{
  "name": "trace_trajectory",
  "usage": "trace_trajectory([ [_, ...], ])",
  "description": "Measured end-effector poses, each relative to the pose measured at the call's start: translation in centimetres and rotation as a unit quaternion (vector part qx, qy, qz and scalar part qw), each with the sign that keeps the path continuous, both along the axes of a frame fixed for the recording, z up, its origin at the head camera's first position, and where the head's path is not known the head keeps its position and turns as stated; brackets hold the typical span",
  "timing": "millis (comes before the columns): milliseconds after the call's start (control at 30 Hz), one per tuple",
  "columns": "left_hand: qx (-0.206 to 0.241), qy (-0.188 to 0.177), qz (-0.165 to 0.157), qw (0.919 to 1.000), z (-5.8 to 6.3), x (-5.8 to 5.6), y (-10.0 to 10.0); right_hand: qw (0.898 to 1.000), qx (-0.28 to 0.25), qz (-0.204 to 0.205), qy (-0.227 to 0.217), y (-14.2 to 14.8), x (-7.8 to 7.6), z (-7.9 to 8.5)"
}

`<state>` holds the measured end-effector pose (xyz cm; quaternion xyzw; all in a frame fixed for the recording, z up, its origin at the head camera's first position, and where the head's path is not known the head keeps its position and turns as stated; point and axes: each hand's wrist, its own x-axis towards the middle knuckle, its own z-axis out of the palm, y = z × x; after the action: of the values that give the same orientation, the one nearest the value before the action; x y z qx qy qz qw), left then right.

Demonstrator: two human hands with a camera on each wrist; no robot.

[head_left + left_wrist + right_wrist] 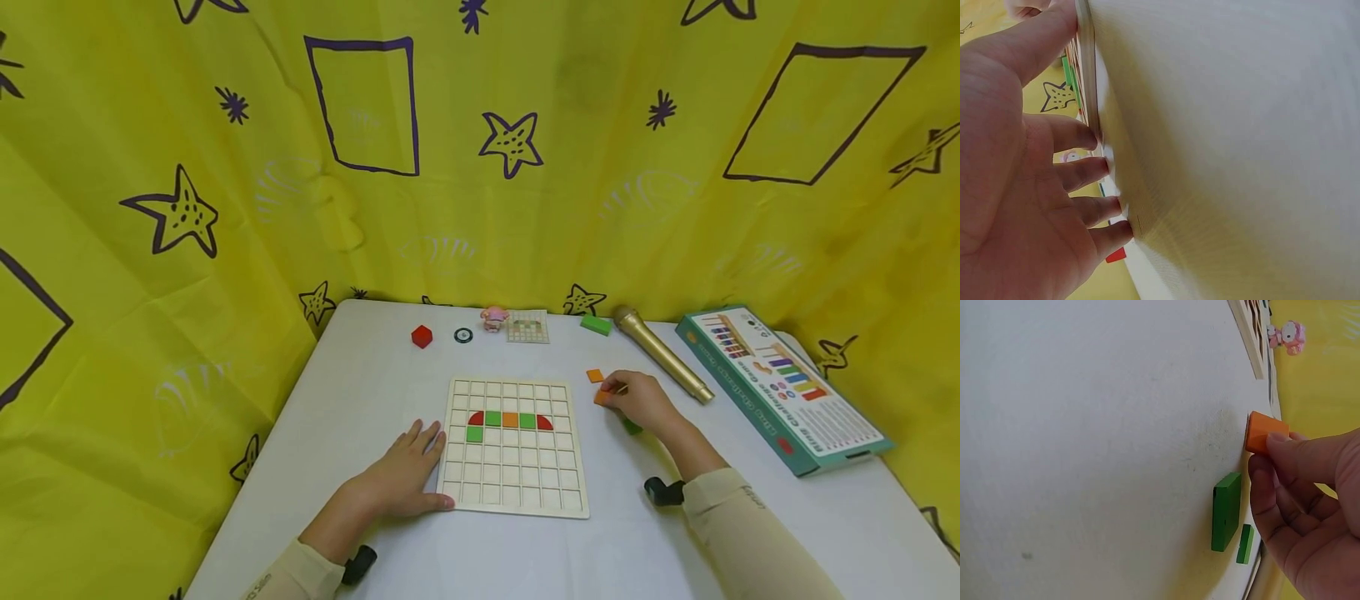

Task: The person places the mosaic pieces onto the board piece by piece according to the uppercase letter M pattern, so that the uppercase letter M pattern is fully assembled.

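Outside left-wrist view: pinched orange tile (1261, 429)

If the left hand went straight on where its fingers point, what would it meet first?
Most likely the grid board; its left edge lies close ahead of the left hand, though fingertip contact is unclear.

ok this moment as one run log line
left hand: touching left edge of grid board | right hand: pinching orange tile right of board | on board: red pieces, green pieces, one orange piece
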<state>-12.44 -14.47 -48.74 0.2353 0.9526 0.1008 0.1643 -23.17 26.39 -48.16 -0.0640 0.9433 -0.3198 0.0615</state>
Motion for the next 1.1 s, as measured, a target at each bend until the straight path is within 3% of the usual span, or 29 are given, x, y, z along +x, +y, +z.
trace_trajectory([
  [533, -0.001, 0.001, -0.002, 1.0000, 0.4, 0.0, 0.1, 0.998, -0.033, 0.033, 0.032, -2.4, 0.2, 0.3],
  [1100, 0.003, 0.004, -0.009, 0.9999, 0.3, 0.0, -0.1, 0.998, -0.029, 0.059, 0.009, -6.2, 1.2, 1.0],
])
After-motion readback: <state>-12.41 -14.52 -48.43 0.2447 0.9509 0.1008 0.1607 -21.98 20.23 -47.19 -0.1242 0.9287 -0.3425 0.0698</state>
